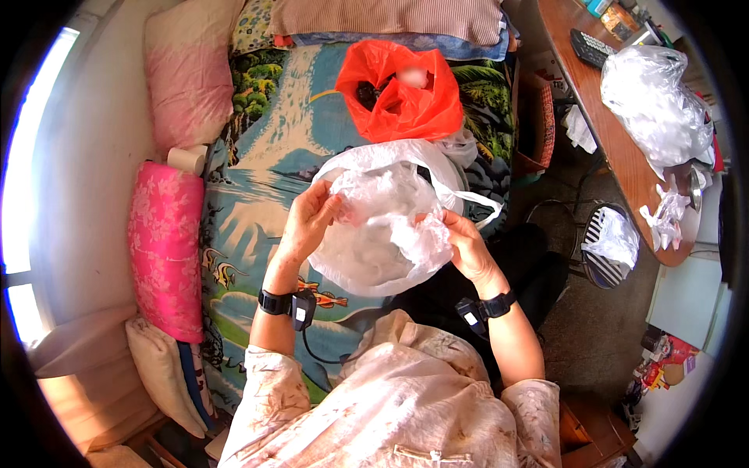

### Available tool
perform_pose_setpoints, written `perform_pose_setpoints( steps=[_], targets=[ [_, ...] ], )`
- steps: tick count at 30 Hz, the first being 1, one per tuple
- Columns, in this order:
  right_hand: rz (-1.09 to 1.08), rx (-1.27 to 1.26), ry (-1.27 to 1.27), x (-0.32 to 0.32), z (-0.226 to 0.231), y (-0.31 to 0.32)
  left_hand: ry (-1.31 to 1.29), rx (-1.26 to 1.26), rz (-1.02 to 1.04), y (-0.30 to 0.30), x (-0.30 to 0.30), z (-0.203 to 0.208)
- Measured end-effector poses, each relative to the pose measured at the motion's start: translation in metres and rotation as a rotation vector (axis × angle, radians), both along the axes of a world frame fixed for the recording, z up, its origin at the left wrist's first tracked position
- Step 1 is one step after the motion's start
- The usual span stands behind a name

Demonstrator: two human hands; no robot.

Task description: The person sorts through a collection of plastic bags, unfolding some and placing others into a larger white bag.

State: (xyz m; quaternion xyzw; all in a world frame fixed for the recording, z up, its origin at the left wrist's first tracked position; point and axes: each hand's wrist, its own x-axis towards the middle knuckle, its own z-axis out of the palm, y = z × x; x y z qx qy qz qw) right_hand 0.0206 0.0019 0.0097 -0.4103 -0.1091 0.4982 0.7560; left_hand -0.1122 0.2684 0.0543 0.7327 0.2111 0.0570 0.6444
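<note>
Thin white film (382,195), two hands, over a white carrier bag (355,269)

Left hand (309,217): grip closed, thumb and fingers pinching the film's left side. Right hand (470,249): grip closed, pinching a crumpled bunch at its right. Whether one piece or two, cannot be told.
Film: between the hands, over the mouth of the carrier bag, whose loop handle sticks out rightward.
Red plastic bag (439,109): just beyond, open, dark contents and one pale item; on the bed (269,168), picture-printed cover.
Surface (581,82), wooden, right: black keyboard (593,48); bulky white bag (651,101).
Striped seat (594,251): below the surface, bearing crumpled plastic (616,235).
</note>
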Motion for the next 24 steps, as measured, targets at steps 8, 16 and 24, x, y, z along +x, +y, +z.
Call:
perform_pose_setpoints(
  steps=[8, 16, 24],
  targets=[
    [0.138, -0.413, -0.559, -0.011, -0.022, 0.003, -0.106, -0.447, 0.130, -0.012, 0.000, 0.016],
    [-0.232, -0.099, -0.406, -0.023, 0.054, 0.017, -0.226, -0.810, 0.101, -0.050, 0.013, 0.036],
    [-0.568, -0.006, -0.039, 0.005, 0.103, -0.014, -0.280, -0.777, 0.159, -0.055, 0.041, 0.021]
  ],
)
